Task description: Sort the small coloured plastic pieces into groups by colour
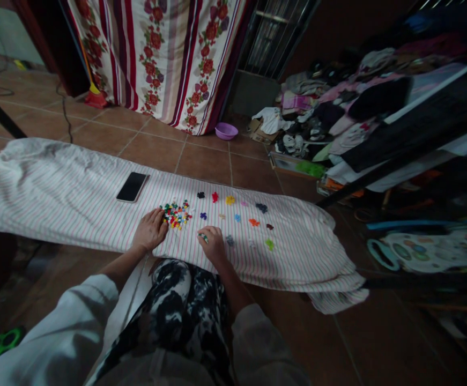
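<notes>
A mixed pile of tiny coloured pieces (pixel 177 215), mainly green, red, yellow and white, lies on a striped cloth (pixel 96 214). My left hand (pixel 149 231) rests flat at the pile's left edge, fingers stretched out and fingertips touching it. To the right of the pile, my right hand (pixel 212 244) is curled low over the cloth, closed on a few small green pieces (pixel 203 237). Beyond it sit little single-colour groups, among them red pieces (pixel 215 197), yellow pieces (pixel 230 200), orange pieces (pixel 253 222) and lime pieces (pixel 269 244). The exact kind of piece is too small to tell.
A dark-screened phone (pixel 132 186) lies left of the pile. Past the cloth-covered surface are a tiled floor, a floral curtain (pixel 153 53), a purple basin (pixel 225 131) and a red broom (pixel 95 97). Heaped clothes (pixel 338 102) and a dark bar (pixel 362 182) stand at the right.
</notes>
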Motion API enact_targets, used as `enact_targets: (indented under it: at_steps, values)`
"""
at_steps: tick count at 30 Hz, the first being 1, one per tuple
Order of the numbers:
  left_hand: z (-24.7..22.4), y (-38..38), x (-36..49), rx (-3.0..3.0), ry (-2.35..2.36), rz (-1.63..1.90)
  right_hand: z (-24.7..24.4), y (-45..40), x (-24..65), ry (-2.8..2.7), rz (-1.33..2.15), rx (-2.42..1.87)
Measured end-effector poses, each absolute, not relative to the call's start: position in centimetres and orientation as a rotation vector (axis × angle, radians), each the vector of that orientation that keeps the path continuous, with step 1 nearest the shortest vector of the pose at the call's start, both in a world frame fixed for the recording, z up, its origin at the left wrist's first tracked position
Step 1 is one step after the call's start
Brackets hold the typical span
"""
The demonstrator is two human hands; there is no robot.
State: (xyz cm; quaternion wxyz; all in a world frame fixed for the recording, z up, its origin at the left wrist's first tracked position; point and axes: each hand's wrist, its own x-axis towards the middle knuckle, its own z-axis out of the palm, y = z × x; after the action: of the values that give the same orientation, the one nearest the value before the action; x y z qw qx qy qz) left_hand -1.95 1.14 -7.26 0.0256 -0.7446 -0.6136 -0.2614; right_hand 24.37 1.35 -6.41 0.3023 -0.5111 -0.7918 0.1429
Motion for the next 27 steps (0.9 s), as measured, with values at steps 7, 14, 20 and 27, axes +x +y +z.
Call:
enact_targets:
  at_steps: [7,14,20,27]
  values:
    - [-7.3,1.1,-2.0,-2.300,-1.887,-0.812,-6.5,1.1,24.4,-2.078,0.348,-1.341]
    - [-7.4,1.2,-1.9,-2.298,-1.902,-0.811,-6.7,1.6,24.2,-2.077,0.359,-1.213]
    - [-7.5,1.2,-1.8,-2.309,-1.908,-0.800,-5.9,3.5,23.8,-2.023,0.332,-1.161]
    - [-7.3,1.1,-1.8,-2.304,-1.914,-0.791,-5.3,7.2,22.2,-2.081,0.392,-1.330]
